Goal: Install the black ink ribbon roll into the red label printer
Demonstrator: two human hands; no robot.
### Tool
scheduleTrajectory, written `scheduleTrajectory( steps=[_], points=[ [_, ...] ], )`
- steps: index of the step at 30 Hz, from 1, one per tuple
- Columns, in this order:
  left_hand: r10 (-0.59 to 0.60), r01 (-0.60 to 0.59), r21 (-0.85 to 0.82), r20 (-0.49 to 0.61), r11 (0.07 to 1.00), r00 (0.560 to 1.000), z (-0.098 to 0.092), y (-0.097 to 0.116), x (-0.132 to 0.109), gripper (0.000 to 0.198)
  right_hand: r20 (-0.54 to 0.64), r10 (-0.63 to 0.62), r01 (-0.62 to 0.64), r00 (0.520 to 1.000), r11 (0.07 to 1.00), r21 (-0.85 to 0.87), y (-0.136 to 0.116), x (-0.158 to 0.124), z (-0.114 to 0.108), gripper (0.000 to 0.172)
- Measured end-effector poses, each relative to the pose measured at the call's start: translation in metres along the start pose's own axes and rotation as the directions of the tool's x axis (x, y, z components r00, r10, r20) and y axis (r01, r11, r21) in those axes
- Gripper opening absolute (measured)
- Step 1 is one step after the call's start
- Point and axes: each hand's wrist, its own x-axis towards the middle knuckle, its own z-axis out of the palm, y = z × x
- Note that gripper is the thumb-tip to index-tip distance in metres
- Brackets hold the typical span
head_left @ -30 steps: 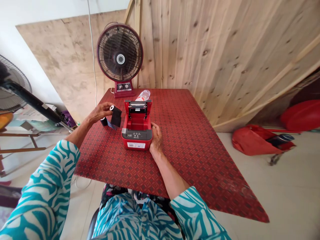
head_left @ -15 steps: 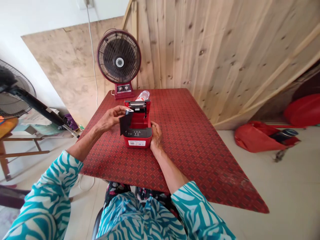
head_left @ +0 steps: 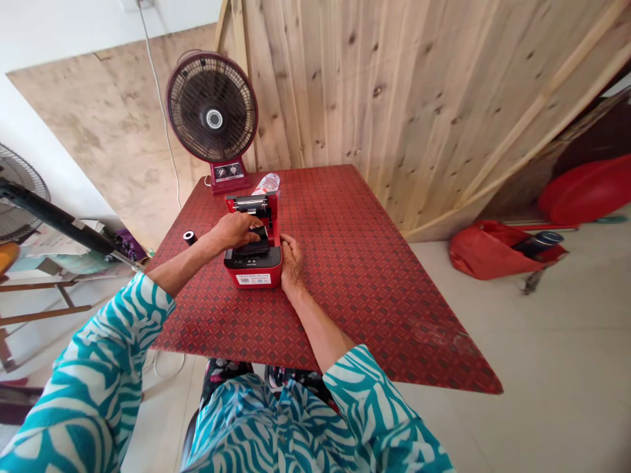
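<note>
A small red and black label printer [head_left: 253, 279] stands on the table with its lid [head_left: 252, 205] tipped up at the back. My left hand [head_left: 236, 231] reaches into its open bay, with the fingers closed around a black roll [head_left: 260, 232] that has a pale core; a loose dark strip from it lies over the front of the bay. My right hand [head_left: 292, 261] is pressed along the printer's right side and steadies it. A second black roll [head_left: 190, 239] with a white end stands upright on the table, left of my left forearm.
The table [head_left: 355, 282] has a red patterned cover. Behind the printer are a clear plastic bottle [head_left: 267, 184] lying down and a dark red fan [head_left: 213, 118]. On the right-hand floor lies a red bag [head_left: 480, 251]; another fan [head_left: 54, 220] stands at the left.
My left hand has moved from the bay's left edge into the bay, taking the black roll from upright to lying down. The right hand stays on the printer. The view has shifted right.
</note>
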Motion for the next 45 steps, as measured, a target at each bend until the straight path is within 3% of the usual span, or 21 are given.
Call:
scheduleTrajectory(
  steps=[6, 10, 13, 16, 19, 22, 25, 28, 34, 37, 40, 45],
  points=[
    [0.039, -0.065, 0.177, 0.147, 0.982, 0.988, 0.002, 0.007, 0.004, 0.038, -0.001, 0.007, -0.007, 1.0, 1.0, 0.016, 0.0, 0.001, -0.001, 0.035],
    [0.087, -0.121, 0.155, 0.208, 0.981, 0.974, 0.014, 0.005, 0.02, 0.032, 0.01, 0.013, -0.014, 1.0, 1.0, 0.012, 0.001, 0.002, -0.003, 0.033],
    [0.144, -0.154, 0.028, 0.222, 0.988, 0.964, 0.015, -0.003, 0.023, 0.028, 0.019, 0.017, -0.018, 1.0, 1.0, 0.013, 0.001, 0.002, -0.003, 0.033],
    [0.154, -0.13, -0.237, 0.083, 0.963, 0.985, 0.013, -0.014, 0.003, 0.029, 0.024, 0.016, -0.016, 1.0, 1.0, 0.013, 0.001, 0.0, -0.004, 0.035],
    [0.03, -0.094, -0.483, -0.137, 0.871, 0.99, 0.018, -0.021, -0.033, 0.038, 0.039, 0.017, -0.017, 0.999, 1.0, 0.001, 0.002, -0.001, -0.005, 0.035],
    [-0.003, -0.132, -0.566, -0.231, 0.814, 0.973, 0.031, -0.02, -0.061, 0.043, 0.035, 0.024, -0.023, 0.999, 1.0, -0.008, 0.003, -0.001, -0.007, 0.035],
    [-0.011, -0.172, -0.565, -0.305, 0.807, 0.952, 0.046, -0.016, -0.067, 0.031, 0.038, 0.04, -0.039, 0.998, 0.999, -0.025, 0.004, 0.0, -0.009, 0.037],
    [-0.038, -0.168, -0.574, -0.328, 0.802, 0.944, 0.052, -0.013, -0.061, 0.023, 0.038, 0.053, -0.052, 0.998, 0.998, -0.041, 0.004, 0.001, -0.009, 0.037],
    [-0.113, -0.058, -0.62, -0.233, 0.783, 0.966, 0.045, -0.011, -0.052, 0.02, 0.007, 0.1, -0.1, 0.995, 0.995, -0.003, -0.012, 0.006, -0.008, 0.043],
    [-0.148, -0.063, -0.643, -0.268, 0.763, 0.952, 0.047, -0.01, -0.051, 0.02, 0.044, -0.064, 0.067, 0.997, 0.995, -0.078, -0.038, 0.007, -0.013, 0.041],
    [-0.116, -0.143, -0.638, -0.346, 0.757, 0.931, 0.054, -0.01, -0.05, 0.02, 0.331, -0.239, 0.329, 0.913, 0.911, -0.248, -0.064, 0.004, -0.02, 0.033],
    [0.0, -0.306, -0.582, -0.465, 0.753, 0.885, 0.06, -0.012, -0.049, 0.02, 0.515, -0.293, 0.557, 0.806, 0.672, -0.489, -0.086, -0.002, -0.019, 0.027]
  ],
)
